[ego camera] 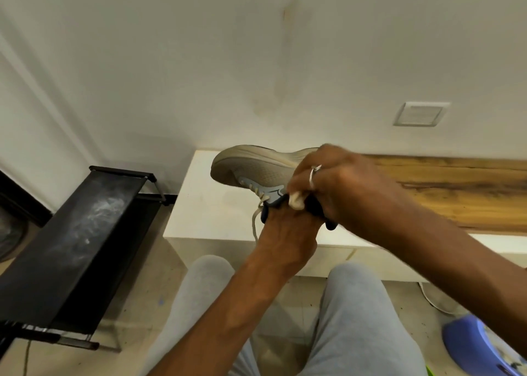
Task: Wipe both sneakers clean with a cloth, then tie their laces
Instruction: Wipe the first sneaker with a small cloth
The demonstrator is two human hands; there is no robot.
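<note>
Holding sneaker point(262, 170) sole-up: left hand point(285, 233) | right hand point(342, 187) fingers point(299, 182) pinching cloth point(296, 200)

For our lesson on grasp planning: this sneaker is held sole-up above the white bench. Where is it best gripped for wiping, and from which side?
Likely at the collar of the sneaker, from below, as the left hand does. Sole up, its opening faces down and offers a rim to hook, leaving sole and side free for the cloth in the right hand.
</note>
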